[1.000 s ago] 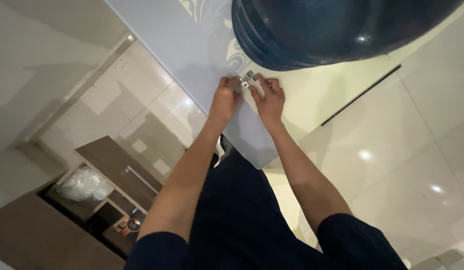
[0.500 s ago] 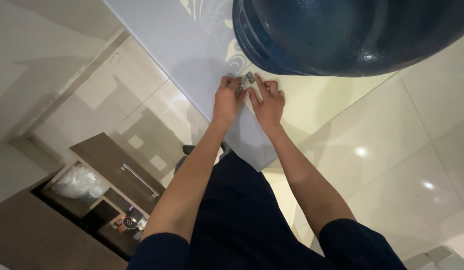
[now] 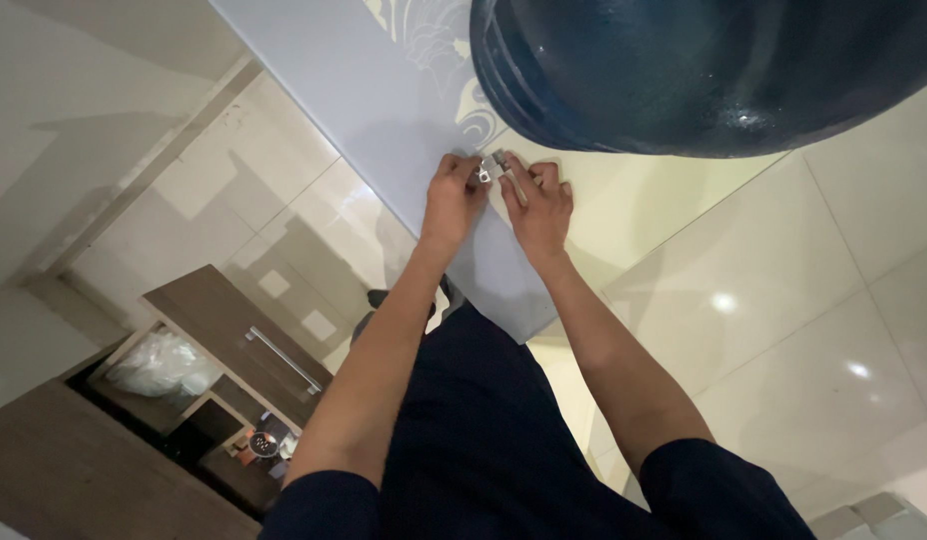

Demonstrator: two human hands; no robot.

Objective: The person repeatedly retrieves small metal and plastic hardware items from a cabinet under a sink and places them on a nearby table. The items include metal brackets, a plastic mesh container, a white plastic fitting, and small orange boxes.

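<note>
- Left hand was closed, fingertips pinching a small metal fitting against the pale blue panel.
- Right hand was partly curled, gripping a slim metal-tipped tool whose tip met the fitting just beside the left fingertips.
- Large dark blue water bottle sat immediately beyond both hands.
- Brown cabinet with bar handle stood well apart, below the left forearm, on glossy floor tiles.

Hands at panel, bottle above.
Left hand and right hand side by side on pale flat panel, small metal fitting between; large dark-blue water bottle just above.
</note>
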